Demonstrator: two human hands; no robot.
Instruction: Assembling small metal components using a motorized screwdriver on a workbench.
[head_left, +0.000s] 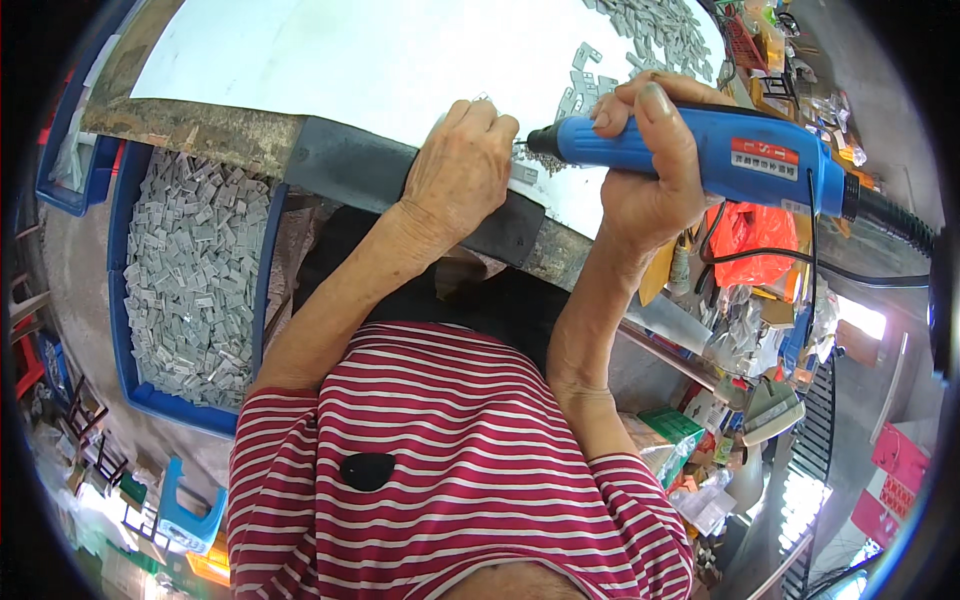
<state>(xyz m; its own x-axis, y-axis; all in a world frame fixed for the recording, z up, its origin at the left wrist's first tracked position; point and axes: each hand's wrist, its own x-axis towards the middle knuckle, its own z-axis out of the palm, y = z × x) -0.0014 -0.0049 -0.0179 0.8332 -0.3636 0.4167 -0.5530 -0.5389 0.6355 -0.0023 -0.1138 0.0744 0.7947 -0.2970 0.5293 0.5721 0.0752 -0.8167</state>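
Striped shirt (450, 470) nearest. Right hand (650, 170) fingers grip blue rotary tool (720, 145); left hand (460, 170) fingers curled over small part, mostly hidden.

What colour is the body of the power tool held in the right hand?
Blue, with a black nose and rear end; the power tool shows clearly in the head view, gripped by the right hand.

Workbench (200, 125): worn edge, topped by a white sheet (350, 50). Small grey metal pieces (650, 30) lie scattered on the sheet, beyond the fingers (480, 115).
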